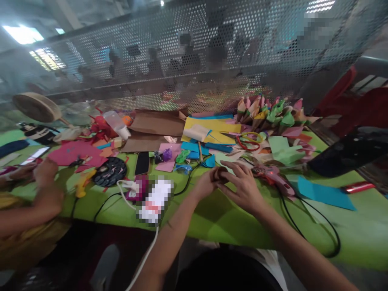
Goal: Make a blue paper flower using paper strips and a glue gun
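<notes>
The left hand [206, 185] is curled nearly closed, its fingers bent around a small brown roll [221, 173] that looks like paper; the right hand [244, 186] is about half open, its fingers loosely bent and a little spread, the tips reaching to the same roll; whether the right hand grips it or only touches it, I cannot tell; the roll sits between the two hands, above the near part of the green table [224, 216]; just beyond the right hand lies a pink glue gun [280, 182], its black cord [332, 230] looping toward the table's near edge; to the right of that are a sheet of blue paper [325, 194] and a red tube [359, 187]; left of the left hand lies a lit phone [156, 198] with a white cable [151, 248], and behind it a dark phone [142, 163]; beyond the hands are yellow paper [194, 125], brown paper [157, 122] and, farther right, a bunch of paper flowers [269, 113]; at the far left a co-worker's hand [45, 171] rests near pink paper [75, 152].
</notes>
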### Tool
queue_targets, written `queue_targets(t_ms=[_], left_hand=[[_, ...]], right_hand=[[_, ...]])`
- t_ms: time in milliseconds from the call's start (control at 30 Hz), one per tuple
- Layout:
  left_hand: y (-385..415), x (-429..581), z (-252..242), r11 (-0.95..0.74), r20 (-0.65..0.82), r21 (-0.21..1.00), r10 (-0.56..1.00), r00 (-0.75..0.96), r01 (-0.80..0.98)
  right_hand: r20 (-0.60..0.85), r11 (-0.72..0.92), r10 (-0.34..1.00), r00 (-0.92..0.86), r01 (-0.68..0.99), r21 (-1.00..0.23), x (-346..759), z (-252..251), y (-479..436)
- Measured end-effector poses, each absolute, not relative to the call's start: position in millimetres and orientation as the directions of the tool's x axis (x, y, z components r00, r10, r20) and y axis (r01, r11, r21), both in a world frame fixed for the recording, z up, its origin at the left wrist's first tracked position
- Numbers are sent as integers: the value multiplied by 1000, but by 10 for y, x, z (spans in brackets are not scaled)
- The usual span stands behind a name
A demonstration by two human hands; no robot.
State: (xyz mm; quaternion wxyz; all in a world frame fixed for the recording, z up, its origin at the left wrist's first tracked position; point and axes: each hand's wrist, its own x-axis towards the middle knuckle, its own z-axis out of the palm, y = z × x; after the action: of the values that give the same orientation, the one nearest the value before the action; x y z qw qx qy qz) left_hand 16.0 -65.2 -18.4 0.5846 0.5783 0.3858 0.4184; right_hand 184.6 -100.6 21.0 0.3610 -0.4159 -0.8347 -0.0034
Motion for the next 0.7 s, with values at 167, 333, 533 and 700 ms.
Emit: queue_targets(t_ms=[167,333,533,700], left_hand=[[-704,226,-87,67,-12,987,939,343,-149],[-679,206,-48,75,-38,991,954,298,-113],[-676,167,0,-70,-36,955,937,347,289],[-686,94,125,-204,-52,582,957,286,787]], right_hand=[[625,663,680,-383,685,-302,1844,181,-996],[673,668,652,-348,684,-294,1890,196,-976],[601,630,706,-376,721,-289,1900,97,-914],[608,618,733,-304,672,-408,1996,154,-801]])
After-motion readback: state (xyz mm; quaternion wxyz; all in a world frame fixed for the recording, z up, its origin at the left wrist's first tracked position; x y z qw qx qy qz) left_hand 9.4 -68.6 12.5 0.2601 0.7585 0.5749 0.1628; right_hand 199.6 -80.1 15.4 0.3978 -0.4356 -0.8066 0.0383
